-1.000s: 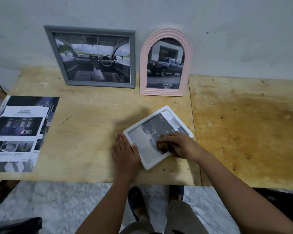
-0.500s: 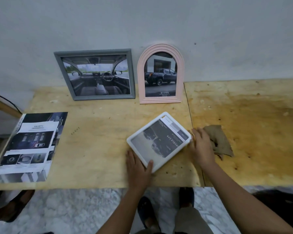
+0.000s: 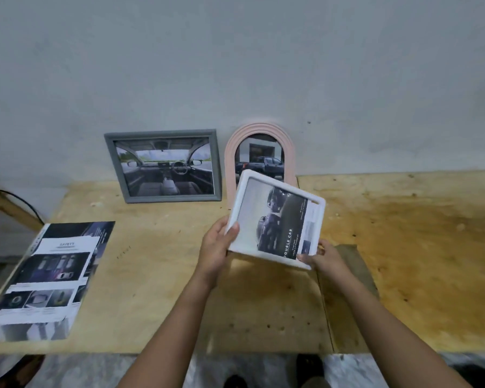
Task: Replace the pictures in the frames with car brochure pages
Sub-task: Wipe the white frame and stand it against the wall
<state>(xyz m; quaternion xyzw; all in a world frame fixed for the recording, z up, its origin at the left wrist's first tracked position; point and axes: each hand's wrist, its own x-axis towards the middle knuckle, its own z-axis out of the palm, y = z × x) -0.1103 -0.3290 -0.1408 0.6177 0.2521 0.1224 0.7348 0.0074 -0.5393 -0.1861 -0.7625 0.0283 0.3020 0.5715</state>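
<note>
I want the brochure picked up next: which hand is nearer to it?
Left. The left hand grips the white frame right of the brochure; the right hand holds the frame's far corner, farther right.

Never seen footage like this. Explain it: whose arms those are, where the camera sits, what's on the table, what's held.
No machine here: these are a person's two bare arms. The one camera is worn on their head, looking forward and down. The left hand grips the left edge of a white frame, the right hand pinches its lower right corner; it is lifted off the wooden table and shows a car page reading DOUBLE CAB. At the wall stand a grey frame with a car interior and a pink arched frame with a pickup. Brochure pages lie at the left, a brown cloth by the right arm.
</note>
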